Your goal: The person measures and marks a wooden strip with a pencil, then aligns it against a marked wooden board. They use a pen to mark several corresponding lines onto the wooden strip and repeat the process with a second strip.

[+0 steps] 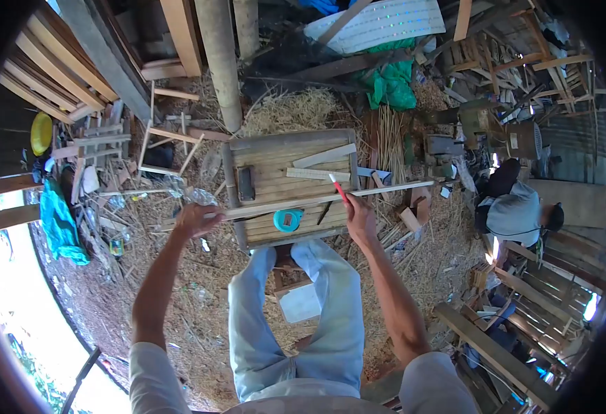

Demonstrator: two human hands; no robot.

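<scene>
From here, the low table [289, 140] sits under a long wooden strip [261, 208], slanting just beyond the teal tape measure [288, 220]. The left hand [196, 219] pinches the strip; the right hand [362, 221], at it too, pinches a red pen [338, 188]. Looks like lining-up; the next move calls for steadiness

Wooden strip [268, 207] in both hands

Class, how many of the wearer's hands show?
2: the left hand on the long strip, left of the table; the right hand with a red writing tool, near its right edge.
</scene>
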